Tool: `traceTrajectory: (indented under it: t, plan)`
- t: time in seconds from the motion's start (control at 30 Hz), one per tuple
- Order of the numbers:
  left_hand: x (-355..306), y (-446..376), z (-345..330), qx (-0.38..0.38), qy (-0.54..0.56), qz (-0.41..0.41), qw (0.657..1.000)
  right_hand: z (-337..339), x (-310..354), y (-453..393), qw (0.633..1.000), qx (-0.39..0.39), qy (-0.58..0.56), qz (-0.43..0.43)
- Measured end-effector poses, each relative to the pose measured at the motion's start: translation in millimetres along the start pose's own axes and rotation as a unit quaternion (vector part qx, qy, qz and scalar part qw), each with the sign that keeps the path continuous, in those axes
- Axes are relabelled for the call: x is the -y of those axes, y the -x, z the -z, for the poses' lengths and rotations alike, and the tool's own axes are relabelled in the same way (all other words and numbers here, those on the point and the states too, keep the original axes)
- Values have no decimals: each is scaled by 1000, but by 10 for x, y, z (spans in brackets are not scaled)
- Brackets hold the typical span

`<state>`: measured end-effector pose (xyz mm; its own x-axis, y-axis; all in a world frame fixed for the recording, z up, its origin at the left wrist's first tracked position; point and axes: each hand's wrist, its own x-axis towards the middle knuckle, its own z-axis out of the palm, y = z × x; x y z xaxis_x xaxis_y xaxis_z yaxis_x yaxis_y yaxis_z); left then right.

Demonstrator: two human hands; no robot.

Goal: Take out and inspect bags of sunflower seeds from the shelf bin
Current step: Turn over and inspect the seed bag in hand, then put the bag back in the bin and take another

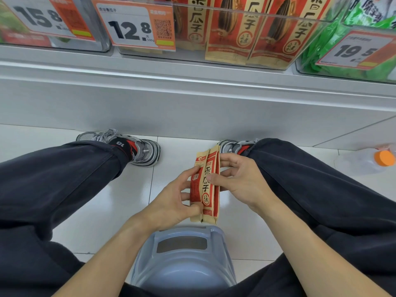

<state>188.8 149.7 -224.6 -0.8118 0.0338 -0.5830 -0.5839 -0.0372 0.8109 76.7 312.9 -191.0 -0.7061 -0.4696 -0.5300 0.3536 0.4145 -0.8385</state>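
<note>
- Right now we hold two bags of sunflower seeds upright and pressed together, edge-on to us, low between our knees and above the white tiled floor.
- Our left hand is closed on the bags from the left, thumb clamped near their lower end and fingertips against the red face higher up.
- Our right hand grips them from the right, thumb laid across the front by the printed characters, fingers curled behind the far side.
- Just below the bags sits a blue-grey plastic stool, its seat between our forearms.
- Dark trousers flank both hands, with grey-and-red sneakers set against the shelf base.
- Up on the shelf, the clear shelf bin holds more bags of the same red-and-tan kind, standing upright, with a 12.8 price tag clipped at its left front.
- Neighbouring bins carry tags reading 15.8 and 19.5.
- An orange-capped bottle lies on the floor to the far right.
</note>
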Motion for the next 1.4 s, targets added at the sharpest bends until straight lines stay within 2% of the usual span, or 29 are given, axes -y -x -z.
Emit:
traceTrajectory:
  t: [0.2,0.37,0.57,0.7,0.77,0.83,0.93,1.03,1.13,1.2,1.27,1.4]
  plan:
    - [-36,37,-28,-6,-7,-12,1000,-64,3,21,999,13,-27,18]
    - [-72,33,-103,-81,-6,-30,996,-102,-82,-29,993,11,105,59]
    - [-355,127,8,-119,-61,-78,988,-32,89,12,996,-57,35,62]
    - [-753,224,152,-169,-92,-116,974,200,474,120,994,24,27,104]
    - [-953,269,225,-192,-114,-162,961,293,663,159,989,30,23,146]
    - [-1151,293,316,-225,-174,-235,930,346,852,205,980,12,-8,201]
    - [-1517,313,452,-301,-247,-380,839,379,1255,329,941,-79,-2,328]
    - [-1962,303,619,-390,-242,-488,742,414,1746,479,852,-182,12,491]
    - [-2354,167,853,-423,-327,-515,670,444,2136,507,774,-254,31,579]
    - [-2505,11,977,-419,-415,-484,647,460,2345,385,740,-293,55,602]
    - [-2585,-102,1037,-404,-478,-425,654,471,2484,157,706,-315,94,627]
    - [-2655,-151,1055,-395,-530,-385,644,478,2571,-343,687,-324,193,621]
